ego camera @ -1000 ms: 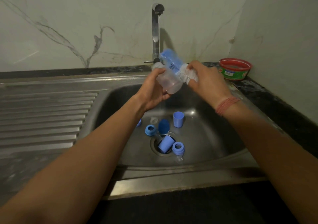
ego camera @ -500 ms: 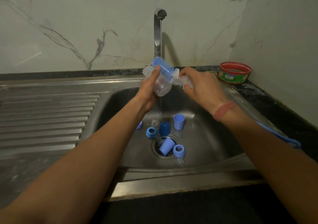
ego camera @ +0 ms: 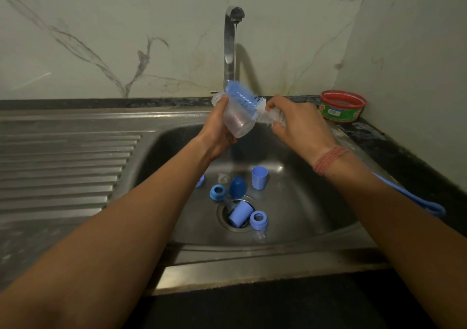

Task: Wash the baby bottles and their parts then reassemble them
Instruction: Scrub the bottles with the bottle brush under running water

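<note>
My left hand [ego camera: 219, 129] grips a clear baby bottle [ego camera: 237, 124] over the sink, under a thin stream from the tap [ego camera: 232, 48]. My right hand [ego camera: 298, 124] holds a blue and white bottle brush [ego camera: 242, 98] by its bristled neck, its head lying across the bottle's side. The brush's blue handle [ego camera: 414, 199] trails behind my right forearm. In the basin lie blue parts: an upright cap [ego camera: 259, 177], a dark blue dome cap [ego camera: 237, 186], two collar rings [ego camera: 217, 192] [ego camera: 258, 219], and a cap [ego camera: 240, 213] lying in the drain. A clear teat [ego camera: 223, 177] sits near them.
The steel sink [ego camera: 316, 202] has a ribbed draining board [ego camera: 63, 172] on its left. A red-rimmed green tub [ego camera: 342, 106] stands on the dark counter at the back right corner. Marble wall rises behind the tap.
The bottle has tilted from lying across to mouth up at the back, and the brush head has come up over its side, nearer the tap stream. The parts in the basin have not moved.
</note>
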Action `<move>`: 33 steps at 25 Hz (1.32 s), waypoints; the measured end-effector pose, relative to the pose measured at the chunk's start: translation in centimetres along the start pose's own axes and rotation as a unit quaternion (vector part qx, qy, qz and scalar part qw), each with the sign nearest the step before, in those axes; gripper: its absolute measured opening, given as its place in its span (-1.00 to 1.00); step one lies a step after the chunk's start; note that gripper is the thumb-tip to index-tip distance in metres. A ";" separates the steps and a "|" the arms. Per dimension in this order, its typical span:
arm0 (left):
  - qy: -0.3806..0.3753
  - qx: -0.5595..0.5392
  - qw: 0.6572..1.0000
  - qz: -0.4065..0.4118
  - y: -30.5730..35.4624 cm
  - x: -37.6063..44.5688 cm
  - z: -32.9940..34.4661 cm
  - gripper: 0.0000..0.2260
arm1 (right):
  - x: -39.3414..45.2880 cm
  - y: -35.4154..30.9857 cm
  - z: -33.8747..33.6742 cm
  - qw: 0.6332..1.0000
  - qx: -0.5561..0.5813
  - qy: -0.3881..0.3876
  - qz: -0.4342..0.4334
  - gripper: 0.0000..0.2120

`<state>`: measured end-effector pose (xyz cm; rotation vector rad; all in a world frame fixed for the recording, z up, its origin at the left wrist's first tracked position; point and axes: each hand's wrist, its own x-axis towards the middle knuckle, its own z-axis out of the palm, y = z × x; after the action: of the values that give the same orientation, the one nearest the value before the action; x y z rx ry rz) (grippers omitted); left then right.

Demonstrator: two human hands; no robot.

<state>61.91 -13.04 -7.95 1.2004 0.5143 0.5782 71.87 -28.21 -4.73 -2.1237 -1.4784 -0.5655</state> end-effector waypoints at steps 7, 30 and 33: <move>0.028 -0.005 1.000 0.009 -0.1 0.7 -0.6 -0.40 | -0.1 -0.6 -0.2 1.000 0.007 -0.010 -0.011 -0.69; 0.025 0.008 0.999 0.019 -1.3 0.9 0.1 -0.36 | 0.0 -0.8 0.1 0.981 0.166 -0.048 0.093 -0.69; 0.061 -0.027 0.997 0.030 -1.3 1.6 -1.3 -0.26 | -0.2 -1.8 0.5 0.979 0.181 -0.067 0.061 -0.70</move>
<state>62.41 -11.39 -9.67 1.1371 0.5640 0.7155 70.16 -27.51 -4.98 -1.9750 -1.3850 -0.0973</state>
